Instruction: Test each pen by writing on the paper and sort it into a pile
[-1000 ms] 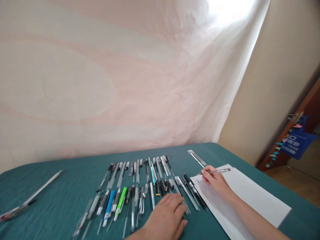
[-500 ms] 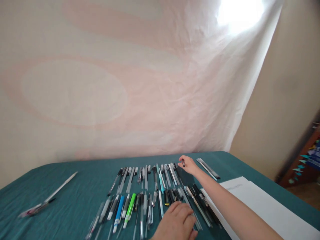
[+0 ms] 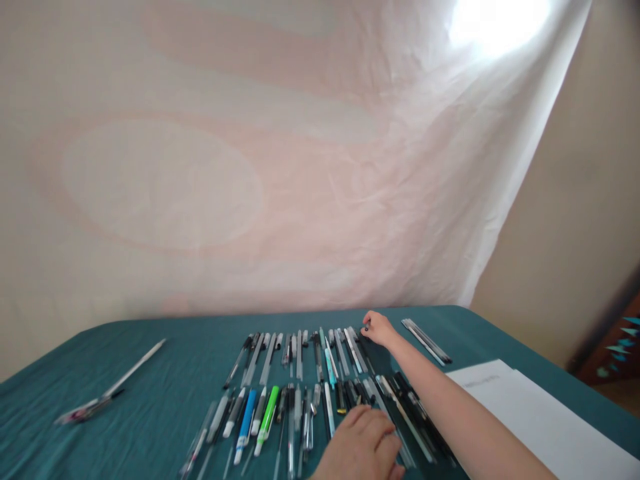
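At the far end of the back row of pens (image 3: 300, 353), my right hand (image 3: 379, 329) is closed in a pinch. Between its fingertips shows the small dark end of a pen (image 3: 367, 328); the rest of that pen is hidden. Just below lies a dark pen (image 3: 369, 357). My left hand (image 3: 357, 441) rests palm down over the front row, fingers curled inward, and whatever is under them is hidden. Left of it lie a green marker (image 3: 267, 420), a blue marker (image 3: 245, 425) and several clear and grey pens.
White paper sheets (image 3: 540, 420) lie on the right under my right forearm. A few thin pens (image 3: 427, 341) are grouped at the back right. On the left lies a long pale stick-like item (image 3: 135, 367) with pens at its near end. A pale cloth (image 3: 310, 200) hangs behind the green-covered table.
The view has shifted slightly, so the table and pens appear a little further right. Both hands stay at about the same places among the pens, with the right pinch still closed.
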{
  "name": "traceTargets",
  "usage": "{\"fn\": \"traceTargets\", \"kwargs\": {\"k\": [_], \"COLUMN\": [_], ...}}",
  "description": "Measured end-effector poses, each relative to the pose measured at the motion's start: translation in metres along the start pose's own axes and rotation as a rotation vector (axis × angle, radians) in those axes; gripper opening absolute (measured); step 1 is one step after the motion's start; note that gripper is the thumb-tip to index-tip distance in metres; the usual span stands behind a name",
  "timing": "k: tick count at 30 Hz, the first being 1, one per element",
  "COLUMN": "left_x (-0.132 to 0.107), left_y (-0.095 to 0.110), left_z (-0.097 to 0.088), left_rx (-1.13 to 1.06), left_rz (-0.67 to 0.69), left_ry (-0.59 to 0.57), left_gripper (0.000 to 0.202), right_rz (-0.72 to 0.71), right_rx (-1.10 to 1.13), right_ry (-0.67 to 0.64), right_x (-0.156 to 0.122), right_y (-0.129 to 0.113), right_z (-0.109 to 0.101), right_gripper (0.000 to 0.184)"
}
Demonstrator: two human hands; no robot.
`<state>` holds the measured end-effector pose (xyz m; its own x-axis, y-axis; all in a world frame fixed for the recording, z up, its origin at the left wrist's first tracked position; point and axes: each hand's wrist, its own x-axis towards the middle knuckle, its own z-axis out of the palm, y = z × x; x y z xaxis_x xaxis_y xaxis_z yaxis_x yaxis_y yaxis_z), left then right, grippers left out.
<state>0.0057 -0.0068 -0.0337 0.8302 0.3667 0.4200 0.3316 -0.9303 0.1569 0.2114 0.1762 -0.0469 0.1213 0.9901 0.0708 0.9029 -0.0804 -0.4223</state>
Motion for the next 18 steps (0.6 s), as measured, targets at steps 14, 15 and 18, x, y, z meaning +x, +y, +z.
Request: {"fn": "traceTargets", "kwargs": {"k": [14,15,18], "left_x": [0.001,0.002,0.006], "left_y": [-0.001,-0.002,-0.002], "left_z": [-0.007,-0.006,-0.007], "left_rx": [-0.841,-0.924,-1.154], "left_rz": [-0.505,-0.556,-0.596], "left_ry": [0.352,0.390,0.471], "left_gripper": [0.026,0.029,0.031], "right_rz": [-0.371,-0.395,-0.420], "right_rx": [0.610,0.690,0.727], "right_ry": [-0.031,-0.066,-0.063], "right_x": [-0.120,-0.132,-0.162], "right_y": [-0.028,-0.035,-0.051], "right_z": [-0.056,-0.057,-0.054], "right_gripper": [0.021,0.023,0.022]}}
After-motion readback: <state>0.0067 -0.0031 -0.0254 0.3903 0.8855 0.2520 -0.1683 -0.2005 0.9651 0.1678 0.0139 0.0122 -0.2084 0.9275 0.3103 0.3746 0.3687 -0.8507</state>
